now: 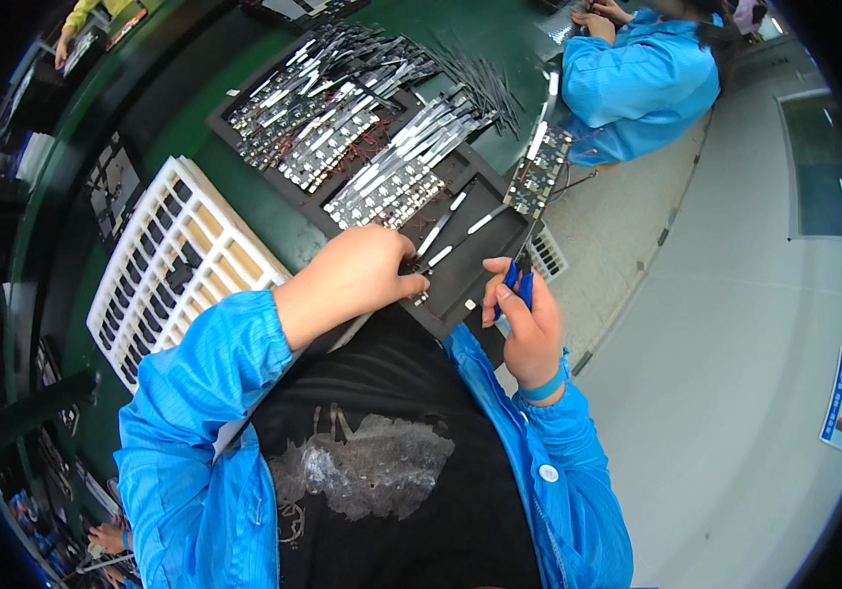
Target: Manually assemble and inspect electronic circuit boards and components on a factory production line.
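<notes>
My left hand [357, 273] is closed over the near end of a black tray [450, 294], thumb and fingers pinching a small circuit board [422, 297] with a thin strip on it. The fingers hide most of that board. Close by on the right, my right hand [531, 329] is wrapped around blue-handled cutters [511, 280]; their dark jaws point away from me and are too small to read. A larger panel of circuit boards [539, 172] lies just beyond the cutters, at the tray's right edge. Several loose strips [485, 219] rest inside the tray.
Rows of small boards with silvery strips [387, 196] fill black trays on the green table [274, 221]. A white slotted tray [235, 231] stands at the left. Another person in blue [637, 83] works at the far right. A second white tray [547, 251] sits lower, past the table edge.
</notes>
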`<state>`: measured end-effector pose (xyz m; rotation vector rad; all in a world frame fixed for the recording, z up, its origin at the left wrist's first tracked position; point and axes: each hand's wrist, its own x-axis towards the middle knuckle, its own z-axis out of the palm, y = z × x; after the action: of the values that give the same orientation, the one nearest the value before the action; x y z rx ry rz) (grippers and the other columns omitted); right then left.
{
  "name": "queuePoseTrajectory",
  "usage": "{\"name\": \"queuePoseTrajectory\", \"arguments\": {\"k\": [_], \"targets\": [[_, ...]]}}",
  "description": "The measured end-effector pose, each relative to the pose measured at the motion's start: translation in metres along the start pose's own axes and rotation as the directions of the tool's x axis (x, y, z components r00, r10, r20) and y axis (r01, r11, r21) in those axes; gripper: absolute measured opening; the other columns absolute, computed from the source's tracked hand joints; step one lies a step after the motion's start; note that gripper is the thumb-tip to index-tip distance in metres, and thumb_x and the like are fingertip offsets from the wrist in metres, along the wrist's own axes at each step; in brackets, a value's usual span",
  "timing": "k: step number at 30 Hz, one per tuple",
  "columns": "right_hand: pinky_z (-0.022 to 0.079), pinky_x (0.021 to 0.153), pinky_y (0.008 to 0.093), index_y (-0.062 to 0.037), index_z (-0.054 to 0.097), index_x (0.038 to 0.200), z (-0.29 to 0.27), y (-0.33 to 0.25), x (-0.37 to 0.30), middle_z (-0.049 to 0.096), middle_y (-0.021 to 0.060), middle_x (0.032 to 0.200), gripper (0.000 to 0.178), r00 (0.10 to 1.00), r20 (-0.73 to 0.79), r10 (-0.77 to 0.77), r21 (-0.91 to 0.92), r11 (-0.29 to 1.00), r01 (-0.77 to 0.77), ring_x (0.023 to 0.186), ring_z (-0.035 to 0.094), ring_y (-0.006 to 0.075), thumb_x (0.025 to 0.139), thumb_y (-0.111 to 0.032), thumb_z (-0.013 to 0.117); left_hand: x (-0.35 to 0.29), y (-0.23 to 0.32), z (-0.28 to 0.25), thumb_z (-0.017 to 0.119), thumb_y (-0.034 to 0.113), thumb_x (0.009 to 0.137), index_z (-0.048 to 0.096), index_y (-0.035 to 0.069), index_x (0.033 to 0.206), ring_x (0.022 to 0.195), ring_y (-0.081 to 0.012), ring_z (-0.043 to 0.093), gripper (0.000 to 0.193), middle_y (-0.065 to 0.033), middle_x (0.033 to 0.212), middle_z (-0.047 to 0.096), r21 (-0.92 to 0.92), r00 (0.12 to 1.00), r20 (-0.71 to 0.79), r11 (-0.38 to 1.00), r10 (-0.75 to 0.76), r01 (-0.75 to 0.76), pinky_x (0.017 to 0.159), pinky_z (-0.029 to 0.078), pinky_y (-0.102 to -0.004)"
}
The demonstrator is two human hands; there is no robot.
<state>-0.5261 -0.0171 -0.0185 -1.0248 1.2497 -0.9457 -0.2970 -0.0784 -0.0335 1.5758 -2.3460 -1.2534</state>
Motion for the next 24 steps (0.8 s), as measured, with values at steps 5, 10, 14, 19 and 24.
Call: {"name": "queuePoseTrajectory", "arguments": {"k": [5,10,14,19,24], "targets": [[0.045,0.068,0.0240,0.0006,0.059,0.120,0.001,0.004,0.000,0.056,0.0003,0.085,0.026,0.996,0.038,0.081,-0.049,0.996,-0.079,0.073,0.052,0.0075,0.098,-0.009,0.050,-0.004,-0.002,-0.007,0.072,0.031,0.082,0.072,0.001,0.089,0.075,-0.0337,0.067,0.030,-0.0176,0.081,0.068,0.029,0.994,-0.111,1.000,-0.001,0.005,0.070,0.053,-0.0407],[0.044,0.067,0.0243,0.0022,0.058,0.121,0.003,0.011,-0.003,0.055,0.0021,0.082,0.027,0.991,0.132,0.022,-0.159,0.987,0.000,0.072,0.051,0.0095,0.097,-0.007,0.049,-0.001,0.008,-0.012,0.066,0.027,0.092,0.067,0.001,0.094,0.073,-0.0198,0.063,0.026,-0.0070,0.079,0.064,-0.395,0.950,-0.311,0.906,0.022,-0.151,0.065,0.050,-0.0330],[0.046,0.068,0.0281,0.0015,0.059,0.119,0.006,0.005,-0.007,0.058,0.0060,0.082,0.028,0.987,0.145,0.066,-0.261,0.965,-0.026,0.072,0.057,0.0137,0.093,-0.005,0.053,0.008,0.013,-0.012,0.063,0.023,0.097,0.062,0.001,0.103,0.073,-0.0057,0.057,0.023,0.0011,0.079,0.061,-0.900,0.971,-0.227,0.396,-0.072,-0.181,0.059,0.044,-0.0228],[0.049,0.076,0.0408,0.0019,0.059,0.118,0.008,0.007,-0.005,0.063,0.0209,0.094,0.028,0.963,0.208,-0.172,-0.524,0.811,0.259,0.085,0.063,0.0403,0.091,-0.007,0.058,0.010,0.017,-0.008,0.069,0.015,0.092,0.064,0.002,0.100,0.065,-0.0029,0.055,0.016,0.0024,0.077,0.063,-0.912,0.984,-0.168,0.387,-0.053,-0.134,0.057,0.043,-0.0197],[0.049,0.078,0.0398,0.0018,0.058,0.119,0.009,0.004,0.001,0.062,0.0209,0.097,0.029,0.967,0.193,-0.168,-0.555,0.794,0.249,0.090,0.062,0.0401,0.091,-0.007,0.057,0.011,0.013,-0.008,0.070,0.012,0.090,0.066,0.002,0.100,0.066,-0.0045,0.056,0.015,0.0015,0.080,0.065,-0.879,0.980,-0.178,0.463,-0.091,-0.117,0.060,0.045,-0.0200]]}}
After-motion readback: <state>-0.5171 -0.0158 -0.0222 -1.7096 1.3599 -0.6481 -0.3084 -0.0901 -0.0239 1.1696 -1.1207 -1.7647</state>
